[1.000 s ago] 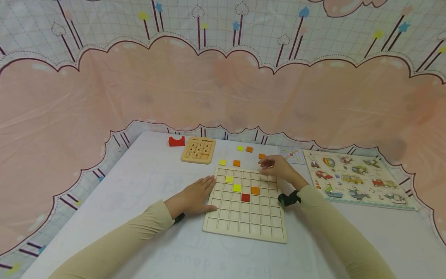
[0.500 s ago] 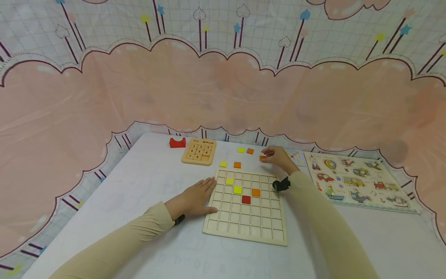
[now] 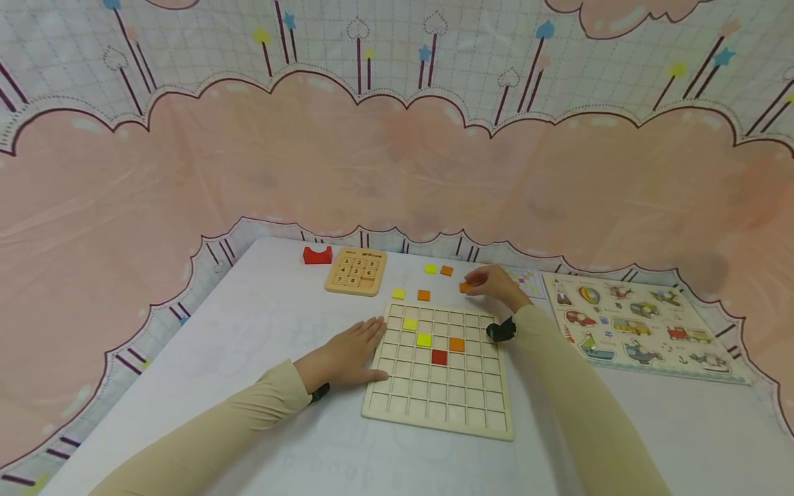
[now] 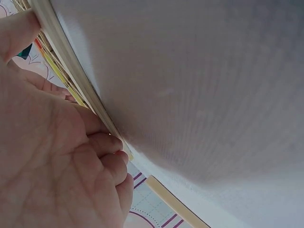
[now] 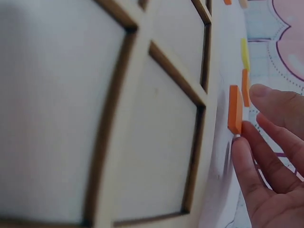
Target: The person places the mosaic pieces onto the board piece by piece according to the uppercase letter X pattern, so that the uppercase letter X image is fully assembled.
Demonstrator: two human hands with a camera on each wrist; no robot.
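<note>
A pale wooden grid board (image 3: 400, 405) lies on the white table, with two yellow tiles, an orange tile (image 3: 456, 344) and a red tile (image 3: 439, 357) in its cells. My left hand (image 3: 344, 353) rests along the board's left edge, fingers extended and thumb at the rim; the left wrist view shows the palm (image 4: 52, 156) beside that edge. Beyond the board's far right corner, my right hand (image 3: 495, 285) pinches a square orange tile (image 5: 234, 109) between thumb and fingers. In the head view this tile (image 3: 464, 287) is partly covered by the fingertips.
Loose yellow tiles (image 3: 398, 294) and orange tiles (image 3: 424, 295) lie behind the board. Further back are a red notched block (image 3: 318, 255) and a wooden number puzzle (image 3: 355, 271). At right are a patterned card (image 3: 528, 283) and a vehicle picture puzzle (image 3: 639, 324).
My right hand has moved from above the board's far corner to the orange tile beyond it. The tile has shifted slightly toward the board. My left hand has stayed in place.
</note>
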